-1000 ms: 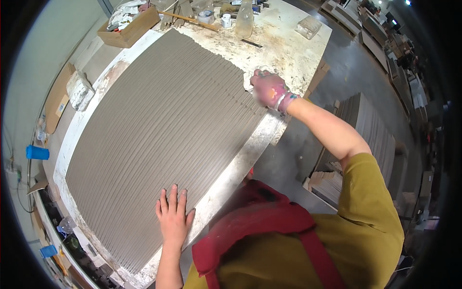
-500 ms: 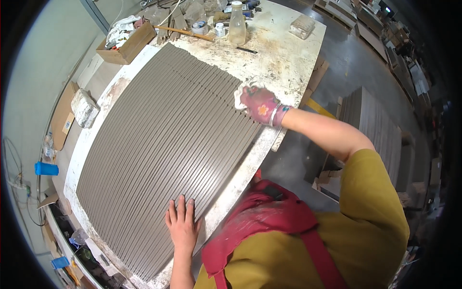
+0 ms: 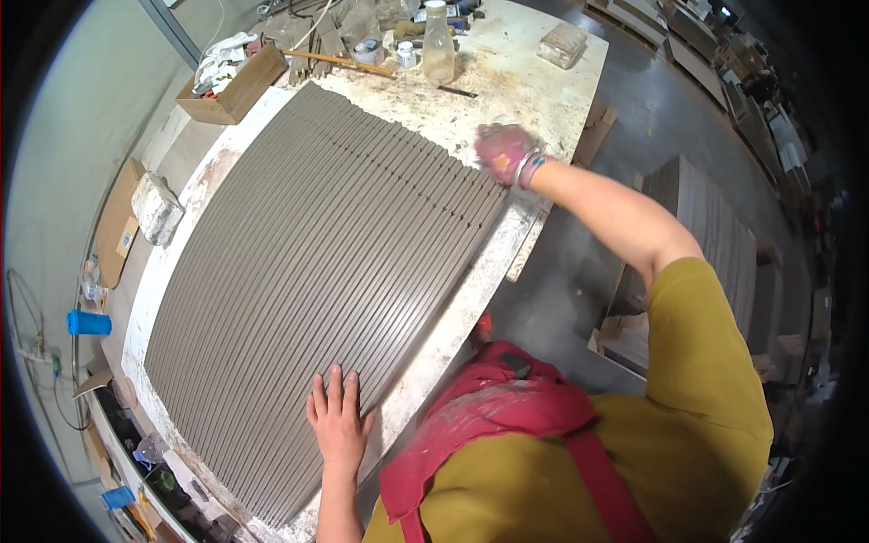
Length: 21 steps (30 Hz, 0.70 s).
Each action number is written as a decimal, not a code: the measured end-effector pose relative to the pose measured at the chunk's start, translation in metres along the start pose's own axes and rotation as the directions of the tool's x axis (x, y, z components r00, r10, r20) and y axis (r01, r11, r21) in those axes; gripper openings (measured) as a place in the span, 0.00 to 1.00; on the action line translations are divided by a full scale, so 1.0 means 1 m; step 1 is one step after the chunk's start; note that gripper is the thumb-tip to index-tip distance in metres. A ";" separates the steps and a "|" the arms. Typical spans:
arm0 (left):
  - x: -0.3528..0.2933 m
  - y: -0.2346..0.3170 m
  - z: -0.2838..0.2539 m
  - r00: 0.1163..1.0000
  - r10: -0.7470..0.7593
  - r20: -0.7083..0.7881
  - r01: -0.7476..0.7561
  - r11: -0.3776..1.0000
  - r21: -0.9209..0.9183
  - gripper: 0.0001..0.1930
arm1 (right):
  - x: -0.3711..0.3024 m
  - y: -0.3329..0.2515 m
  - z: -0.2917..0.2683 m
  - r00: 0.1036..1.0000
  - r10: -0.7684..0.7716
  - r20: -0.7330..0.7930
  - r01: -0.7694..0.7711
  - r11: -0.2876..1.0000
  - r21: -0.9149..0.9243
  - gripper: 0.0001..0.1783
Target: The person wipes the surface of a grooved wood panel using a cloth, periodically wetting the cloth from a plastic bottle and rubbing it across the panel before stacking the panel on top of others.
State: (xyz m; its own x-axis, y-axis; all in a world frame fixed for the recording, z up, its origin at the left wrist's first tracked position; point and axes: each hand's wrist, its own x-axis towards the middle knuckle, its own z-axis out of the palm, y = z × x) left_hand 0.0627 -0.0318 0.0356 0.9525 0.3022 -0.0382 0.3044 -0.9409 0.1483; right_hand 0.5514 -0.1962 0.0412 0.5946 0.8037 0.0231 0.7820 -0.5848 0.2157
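Long grey-brown strips [image 3: 299, 244] lie side by side in a wide, tightly packed sheet on the worktable. Bare and flat, my left hand [image 3: 340, 425] rests with its fingers spread on the near edge of the strips. My right hand [image 3: 507, 152], in a purple patterned glove, is closed at the far right ends of the strips. It grips a white rag, of which only a blurred pale bit shows past the knuckles. Dark notches run in rows across the strips near that end.
On the worktable [image 3: 534, 90] stand a glass bottle [image 3: 439, 50], a small white jar [image 3: 406, 56] and a wooden box [image 3: 233, 90] of cloths. A wrapped block [image 3: 562, 45] sits at the far right corner. Stacked boards [image 3: 701, 217] stand on the floor to the right.
My right hand has moved away from me and slightly right, off the strips' notched part toward their end. My left hand stays almost in place.
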 end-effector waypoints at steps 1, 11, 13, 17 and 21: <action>-0.002 -0.003 -0.001 1.000 -0.001 -0.011 0.001 1.000 0.004 0.40 | -0.002 0.008 -0.022 0.997 0.026 0.071 -0.029 0.998 0.048 0.10; -0.002 -0.003 -0.005 1.000 -0.003 -0.016 0.003 1.000 -0.015 0.39 | -0.007 -0.004 -0.017 0.999 -0.013 0.042 0.005 0.982 0.188 0.14; -0.007 -0.004 -0.006 1.000 -0.029 -0.003 0.029 1.000 -0.010 0.40 | -0.011 -0.009 -0.038 0.984 0.000 -0.179 0.063 0.936 0.346 0.14; -0.050 -0.026 -0.012 0.962 -0.273 0.027 0.272 0.962 0.037 0.48 | -0.039 -0.067 -0.033 0.953 -0.051 -0.299 0.220 0.796 0.564 0.19; -0.083 -0.045 -0.006 0.933 -0.361 -0.013 0.361 0.932 0.034 0.50 | -0.072 -0.160 -0.003 0.874 -0.328 -0.359 0.430 0.866 0.255 0.22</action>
State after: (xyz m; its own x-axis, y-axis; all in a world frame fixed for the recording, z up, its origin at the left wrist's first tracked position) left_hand -0.0303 -0.0136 0.0384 0.7784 0.6231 -0.0765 0.6278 -0.7731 0.0908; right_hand 0.3823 -0.1603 0.0075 0.1955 0.9337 0.3000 0.9807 -0.1884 -0.0527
